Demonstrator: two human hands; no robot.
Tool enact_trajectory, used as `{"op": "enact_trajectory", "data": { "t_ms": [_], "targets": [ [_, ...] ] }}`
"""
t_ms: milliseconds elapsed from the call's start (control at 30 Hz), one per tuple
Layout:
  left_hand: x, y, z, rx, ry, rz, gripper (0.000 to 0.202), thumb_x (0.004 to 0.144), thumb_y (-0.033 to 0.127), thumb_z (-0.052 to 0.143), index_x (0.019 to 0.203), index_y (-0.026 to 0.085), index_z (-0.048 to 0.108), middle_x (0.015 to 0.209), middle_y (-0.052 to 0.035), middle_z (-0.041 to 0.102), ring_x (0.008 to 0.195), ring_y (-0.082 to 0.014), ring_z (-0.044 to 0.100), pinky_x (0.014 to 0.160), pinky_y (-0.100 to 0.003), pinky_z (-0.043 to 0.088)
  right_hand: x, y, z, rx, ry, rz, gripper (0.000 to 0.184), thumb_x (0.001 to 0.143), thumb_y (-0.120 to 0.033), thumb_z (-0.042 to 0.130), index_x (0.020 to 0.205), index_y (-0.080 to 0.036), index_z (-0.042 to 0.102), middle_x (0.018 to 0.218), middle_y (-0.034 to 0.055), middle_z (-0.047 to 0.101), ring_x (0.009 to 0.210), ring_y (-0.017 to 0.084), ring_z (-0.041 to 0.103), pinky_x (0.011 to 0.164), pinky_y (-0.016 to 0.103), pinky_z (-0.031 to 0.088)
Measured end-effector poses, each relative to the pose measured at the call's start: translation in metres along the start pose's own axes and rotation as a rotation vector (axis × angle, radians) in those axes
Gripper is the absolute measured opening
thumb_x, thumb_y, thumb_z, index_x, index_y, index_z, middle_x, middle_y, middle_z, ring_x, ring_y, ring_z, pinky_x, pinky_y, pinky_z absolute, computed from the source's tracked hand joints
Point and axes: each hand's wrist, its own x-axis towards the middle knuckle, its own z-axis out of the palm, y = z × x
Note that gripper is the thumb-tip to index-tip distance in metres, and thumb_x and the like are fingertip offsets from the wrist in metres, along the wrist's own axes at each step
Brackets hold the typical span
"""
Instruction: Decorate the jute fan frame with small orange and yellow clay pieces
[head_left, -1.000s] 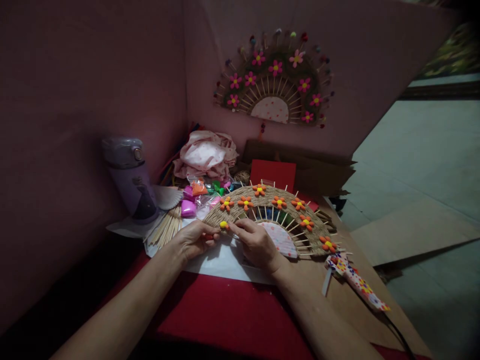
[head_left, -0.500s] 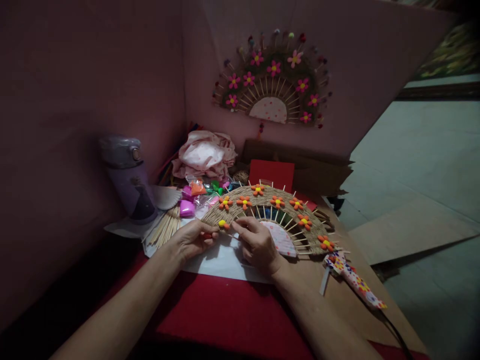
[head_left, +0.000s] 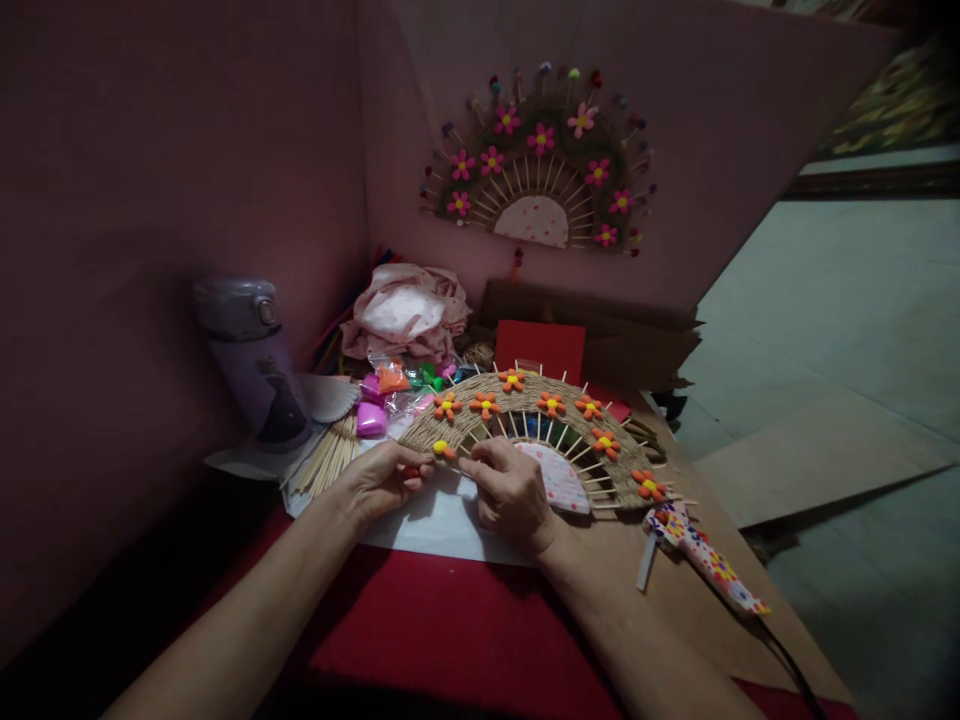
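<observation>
A half-round twine fan [head_left: 444,432] with stick ribs lies before me, bearing several orange clay flowers [head_left: 551,404] with yellow centres. At its left end is a partial flower: a yellow clay centre [head_left: 441,447] with one orange petal [head_left: 450,453] showing. My left hand [head_left: 386,480] is closed beside that end, with orange clay pieces [head_left: 411,471] between its fingers. My right hand [head_left: 511,492] is curled over the fan's inner edge, its finger and thumb pinched together close to the orange petal. Whatever that pinch holds, if anything, is hidden.
Behind the fan are bagged coloured clay [head_left: 392,377], crumpled cloth [head_left: 401,305] and red card [head_left: 540,346]. Left stand a purple bottle [head_left: 259,365] and loose sticks [head_left: 326,455]. A flower-patterned glue gun [head_left: 705,555] lies right, its cord trailing. Another fan [head_left: 531,218] hangs on the wall.
My right fingertips have shifted slightly down and left beside the partial flower. My left hand stays nearly in place, and the whole view has moved slightly.
</observation>
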Motion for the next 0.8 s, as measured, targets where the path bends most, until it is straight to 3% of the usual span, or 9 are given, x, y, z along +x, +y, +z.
{"op": "enact_trajectory", "data": {
  "t_ms": [133,467,800],
  "targets": [
    [0.0,0.0,0.0,0.007,0.009,0.01,0.018,0.071,-0.01,0.044,0.074,0.003,0.055,0.059,-0.004,0.051,0.045,-0.005,0.043,0.035,-0.013,0.027,0.004,-0.003,0.001,0.044,-0.032,0.087,0.022,0.067,-0.006,0.048,0.074,-0.017,0.065,0.08,0.0061,0.056,0.077,0.018,0.05,0.064,0.029,0.042],
    [0.002,-0.002,0.001,0.021,0.022,0.034,0.017,0.07,-0.011,0.045,0.072,0.003,0.054,0.057,-0.0035,0.051,0.043,-0.0053,0.044,0.034,-0.013,0.026,0.017,-0.004,0.004,-0.049,-0.209,0.169,0.007,0.078,-0.016,0.051,0.077,-0.017,0.058,0.084,0.0057,0.056,0.08,0.019,0.05,0.064,0.028,0.039],
    [0.001,-0.002,0.002,0.027,0.029,0.006,0.019,0.07,-0.01,0.046,0.074,0.006,0.054,0.055,-0.0019,0.049,0.042,-0.0058,0.044,0.034,-0.013,0.027,0.015,-0.004,0.001,0.02,-0.182,0.229,0.014,0.075,-0.009,0.05,0.079,-0.017,0.061,0.084,0.005,0.057,0.08,0.018,0.052,0.067,0.027,0.042]
  ]
}}
